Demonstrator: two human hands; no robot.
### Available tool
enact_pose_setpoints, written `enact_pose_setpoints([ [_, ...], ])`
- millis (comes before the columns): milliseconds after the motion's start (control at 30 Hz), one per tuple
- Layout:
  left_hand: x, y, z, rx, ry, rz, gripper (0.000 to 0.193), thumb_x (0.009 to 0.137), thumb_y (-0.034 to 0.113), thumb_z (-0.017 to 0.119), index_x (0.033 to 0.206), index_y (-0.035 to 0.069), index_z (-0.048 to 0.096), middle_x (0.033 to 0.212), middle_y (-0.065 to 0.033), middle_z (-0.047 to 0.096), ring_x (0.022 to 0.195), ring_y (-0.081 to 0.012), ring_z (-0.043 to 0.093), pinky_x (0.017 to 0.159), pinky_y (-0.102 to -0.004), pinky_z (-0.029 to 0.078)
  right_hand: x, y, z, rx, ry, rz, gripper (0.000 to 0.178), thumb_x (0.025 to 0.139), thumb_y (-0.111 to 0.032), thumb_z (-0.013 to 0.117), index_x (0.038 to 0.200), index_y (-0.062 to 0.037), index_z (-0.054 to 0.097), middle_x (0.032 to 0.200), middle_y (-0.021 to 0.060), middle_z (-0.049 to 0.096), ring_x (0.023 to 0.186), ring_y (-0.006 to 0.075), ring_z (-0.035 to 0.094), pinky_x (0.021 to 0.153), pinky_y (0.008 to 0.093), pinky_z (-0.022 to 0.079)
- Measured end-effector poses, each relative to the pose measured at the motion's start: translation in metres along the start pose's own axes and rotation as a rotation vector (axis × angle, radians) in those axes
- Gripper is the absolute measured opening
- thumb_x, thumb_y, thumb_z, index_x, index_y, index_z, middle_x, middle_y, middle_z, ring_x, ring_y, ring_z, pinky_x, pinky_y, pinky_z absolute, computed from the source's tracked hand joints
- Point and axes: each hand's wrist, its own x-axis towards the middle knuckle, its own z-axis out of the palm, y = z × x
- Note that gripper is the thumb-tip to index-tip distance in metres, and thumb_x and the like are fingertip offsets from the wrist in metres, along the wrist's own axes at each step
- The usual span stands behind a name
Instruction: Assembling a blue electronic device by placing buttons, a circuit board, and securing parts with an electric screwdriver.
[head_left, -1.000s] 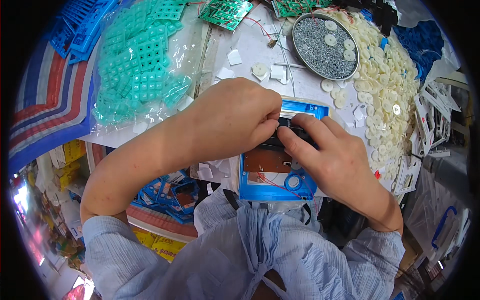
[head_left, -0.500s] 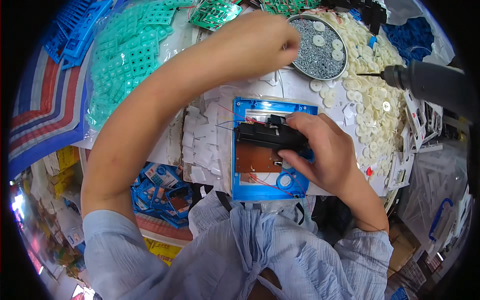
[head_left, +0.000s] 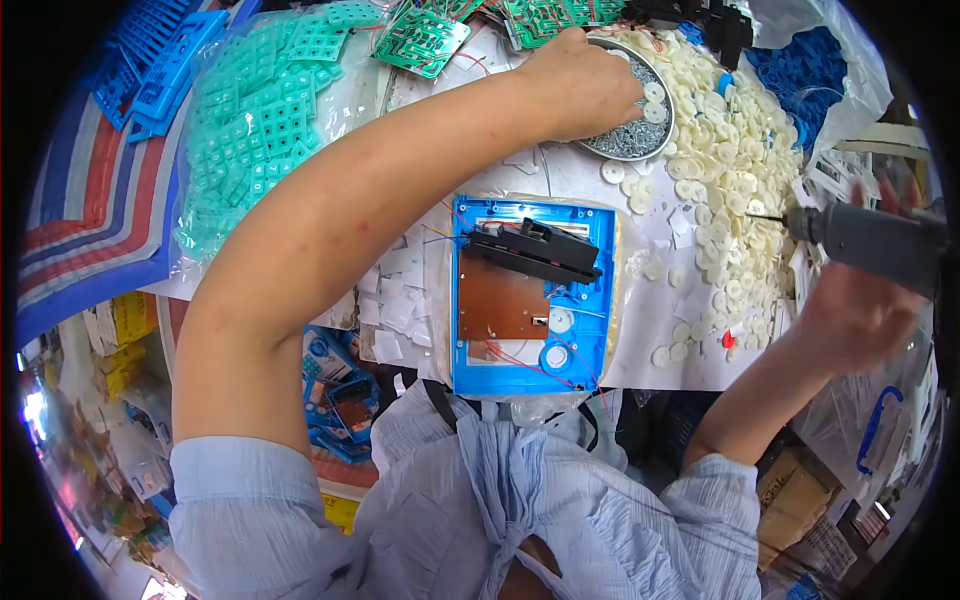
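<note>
My left hand (head_left: 588, 90) is over the round metal tin (head_left: 672, 125) of small silver screws (head_left: 645, 138), its fingers curled down at the screws; what they pinch is hidden. To the right, my right hand (head_left: 865, 310), smeared by motion, is at a dark electric screwdriver (head_left: 870, 240), with blurred fingers showing beyond its body; whether they grip it is unclear. In front of me lies an open blue plastic casing (head_left: 605, 330) with a brown circuit board (head_left: 500, 300) and thin red wires. A black plastic holder (head_left: 535, 255) rests slantwise across it, untouched.
Cream plastic discs (head_left: 745, 170) are heaped at the right. Turquoise keypad sheets (head_left: 285, 130) lie at the left, green circuit boards (head_left: 425, 42) at the back. White paper pieces (head_left: 400, 300) flank the casing. More blue casings (head_left: 345, 400) sit below the table's edge.
My right hand has let go of the black holder and moved right to the screwdriver, which has shifted down and right. My left hand has come down over the screw tin. The holder now lies tilted.
</note>
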Motion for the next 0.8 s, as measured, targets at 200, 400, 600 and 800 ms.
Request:
enact_pose_setpoints([
  [200, -0.028, 0.024, -0.075, -0.19, 0.068, 0.031, 0.029, 0.091, 0.04, 0.066, 0.09, 0.011, 0.074, 0.091, -0.008, 0.073, 0.087, -0.0286, 0.071, 0.085, -0.0446, 0.047, 0.027, 0.019, -0.007, 0.466, -0.942, 0.28, 0.063, 0.097, -0.035, 0.068, 0.149, -0.0107, 0.043, 0.098, 0.004, 0.06, 0.084, 0.0147, 0.056, 0.082, 0.0414, 0.051],
  [400, -0.137, 0.078, -0.105, -0.41, 0.177, -0.024, 0.016, 0.085, 0.018, 0.076, 0.089, 0.01, 0.062, 0.089, -0.0046, 0.065, 0.088, -0.0247, 0.063, 0.09, -0.0438, 0.039, -0.029, 0.001, 0.052, 0.596, -0.843, 0.355, 0.048, 0.096, -0.031, 0.075, 0.137, -0.0224, 0.051, 0.076, -0.0081, 0.059, 0.068, 0.0082, 0.053, 0.074, 0.031, 0.053],
  [600, -0.166, 0.09, -0.099, -0.511, 0.289, -0.108, 0.017, 0.081, 0.011, 0.078, 0.095, 0.011, 0.068, 0.097, -0.0012, 0.07, 0.087, -0.0188, 0.065, 0.088, -0.0416, 0.038, -0.038, -0.016, 0.071, 0.618, -0.876, 0.429, 0.038, 0.095, -0.032, 0.077, 0.124, -0.0261, 0.053, 0.075, -0.0082, 0.061, 0.063, 0.0077, 0.054, 0.068, 0.0292, 0.054],
  [800, -0.168, 0.09, -0.095, -0.547, 0.35, -0.123, 0.019, 0.079, 0.013, 0.081, 0.092, 0.012, 0.068, 0.094, 0.0004, 0.069, 0.087, -0.0171, 0.065, 0.087, -0.0409, 0.039, -0.041, -0.018, 0.082, 0.589, -0.971, 0.437, 0.034, 0.095, -0.032, 0.076, 0.12, -0.0257, 0.053, 0.075, -0.0071, 0.06, 0.06, 0.0078, 0.052, 0.066, 0.0291, 0.053],
])
